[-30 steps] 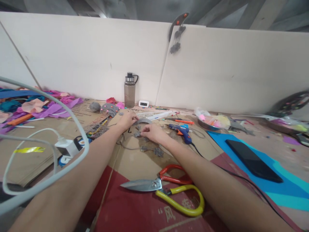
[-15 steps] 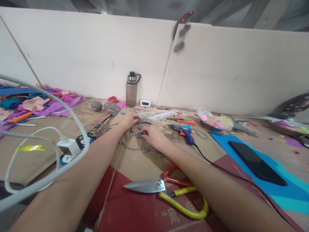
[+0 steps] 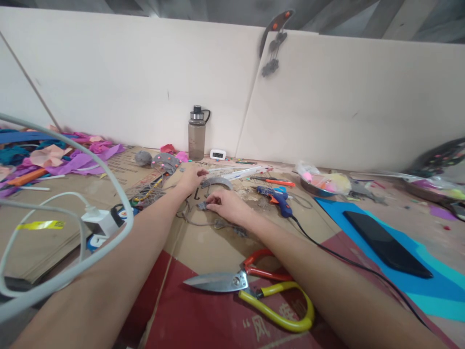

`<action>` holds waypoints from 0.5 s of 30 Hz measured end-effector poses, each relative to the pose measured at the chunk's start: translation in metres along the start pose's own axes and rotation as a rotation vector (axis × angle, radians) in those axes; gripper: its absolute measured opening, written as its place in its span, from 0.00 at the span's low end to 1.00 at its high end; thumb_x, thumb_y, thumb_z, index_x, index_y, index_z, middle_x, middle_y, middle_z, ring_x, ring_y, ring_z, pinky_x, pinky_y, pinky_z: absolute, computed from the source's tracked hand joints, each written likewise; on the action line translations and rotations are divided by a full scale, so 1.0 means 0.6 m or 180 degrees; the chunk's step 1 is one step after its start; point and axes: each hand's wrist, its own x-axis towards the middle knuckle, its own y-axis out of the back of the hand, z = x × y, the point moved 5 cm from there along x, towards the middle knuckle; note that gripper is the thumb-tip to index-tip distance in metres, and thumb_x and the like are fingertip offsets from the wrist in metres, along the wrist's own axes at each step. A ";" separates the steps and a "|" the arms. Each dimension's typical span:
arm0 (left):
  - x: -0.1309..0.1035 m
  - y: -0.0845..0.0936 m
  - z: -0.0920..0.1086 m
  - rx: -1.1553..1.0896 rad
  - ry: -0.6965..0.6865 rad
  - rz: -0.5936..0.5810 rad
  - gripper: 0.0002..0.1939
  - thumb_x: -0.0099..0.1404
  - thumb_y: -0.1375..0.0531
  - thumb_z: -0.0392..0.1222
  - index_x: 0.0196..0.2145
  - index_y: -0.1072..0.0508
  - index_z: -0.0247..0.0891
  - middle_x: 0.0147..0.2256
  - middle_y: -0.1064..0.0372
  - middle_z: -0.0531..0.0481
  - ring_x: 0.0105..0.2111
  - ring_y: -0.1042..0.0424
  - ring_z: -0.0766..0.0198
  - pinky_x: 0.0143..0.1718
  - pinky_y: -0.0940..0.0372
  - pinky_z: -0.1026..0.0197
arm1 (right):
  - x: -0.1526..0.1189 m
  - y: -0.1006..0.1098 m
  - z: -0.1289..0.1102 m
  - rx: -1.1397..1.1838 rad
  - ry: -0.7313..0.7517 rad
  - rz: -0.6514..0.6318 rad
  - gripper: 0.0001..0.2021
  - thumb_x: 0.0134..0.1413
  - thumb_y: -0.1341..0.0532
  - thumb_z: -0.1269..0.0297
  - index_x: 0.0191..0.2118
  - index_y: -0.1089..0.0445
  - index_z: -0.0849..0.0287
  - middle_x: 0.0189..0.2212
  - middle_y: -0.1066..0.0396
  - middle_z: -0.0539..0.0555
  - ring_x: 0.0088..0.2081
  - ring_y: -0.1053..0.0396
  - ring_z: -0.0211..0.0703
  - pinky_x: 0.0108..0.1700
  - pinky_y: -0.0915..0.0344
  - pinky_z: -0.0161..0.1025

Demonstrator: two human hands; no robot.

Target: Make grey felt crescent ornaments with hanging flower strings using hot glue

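Grip, left hand (image 3: 192, 177): beside the left end of the grey curved strip (image 3: 220, 181). Grey scrap (image 3: 201, 206), at the fingertips of the right hand (image 3: 229, 206): judged light, soft, easily torn; pinch at the edge. Grey curved strip, on the cardboard-covered surface (image 3: 198, 247): judged light, stiffer; hold by the outer rim. Whether either grip is clamped on anything cannot be told at this range. Scissors (image 3: 240, 281): handles reach the right forearm, likely obstruction. Glue gun (image 3: 280, 201), black cord (image 3: 330, 250): likely to limit movement rightward.

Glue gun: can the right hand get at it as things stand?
Probably yes: the glue gun lies just to the right of the right hand, with nothing tall visible between them.
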 end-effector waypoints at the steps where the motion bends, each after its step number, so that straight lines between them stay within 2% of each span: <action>1: -0.001 0.006 -0.003 0.0009 0.0070 0.0160 0.11 0.58 0.42 0.32 0.38 0.22 0.35 0.38 0.24 0.46 0.38 0.28 0.62 0.45 0.35 0.60 | 0.001 0.000 0.001 0.0031 0.0036 0.0027 0.05 0.52 0.39 0.67 0.36 0.26 0.58 0.29 0.27 0.50 0.30 0.33 0.35 0.34 0.41 0.33; 3: -0.002 0.015 -0.009 0.0069 0.0170 0.0326 0.10 0.59 0.42 0.34 0.36 0.22 0.34 0.37 0.24 0.45 0.38 0.29 0.61 0.45 0.36 0.60 | 0.002 0.003 0.004 0.0100 0.0058 0.0114 0.04 0.53 0.40 0.68 0.35 0.28 0.59 0.28 0.28 0.49 0.29 0.34 0.35 0.33 0.41 0.32; 8: -0.007 0.013 -0.014 0.0163 0.0327 0.0060 0.09 0.59 0.42 0.36 0.35 0.22 0.36 0.35 0.24 0.48 0.35 0.28 0.62 0.40 0.35 0.62 | 0.006 0.018 0.022 0.0353 -0.0107 0.0341 0.04 0.55 0.45 0.70 0.35 0.33 0.60 0.26 0.29 0.48 0.28 0.35 0.34 0.32 0.42 0.32; 12: -0.012 0.010 -0.014 0.0068 0.0407 -0.0082 0.08 0.59 0.42 0.38 0.34 0.23 0.36 0.34 0.24 0.49 0.34 0.28 0.63 0.39 0.35 0.62 | 0.013 0.049 0.036 0.0276 -0.0216 0.0733 0.04 0.53 0.43 0.69 0.32 0.32 0.60 0.27 0.30 0.49 0.28 0.36 0.35 0.33 0.42 0.32; 15: -0.015 0.009 -0.017 -0.0006 0.0490 -0.0105 0.09 0.60 0.42 0.38 0.35 0.23 0.35 0.34 0.24 0.48 0.34 0.28 0.63 0.38 0.35 0.62 | 0.027 0.069 0.042 0.0293 -0.0272 0.0810 0.05 0.53 0.43 0.69 0.32 0.30 0.61 0.27 0.29 0.49 0.29 0.35 0.35 0.35 0.40 0.33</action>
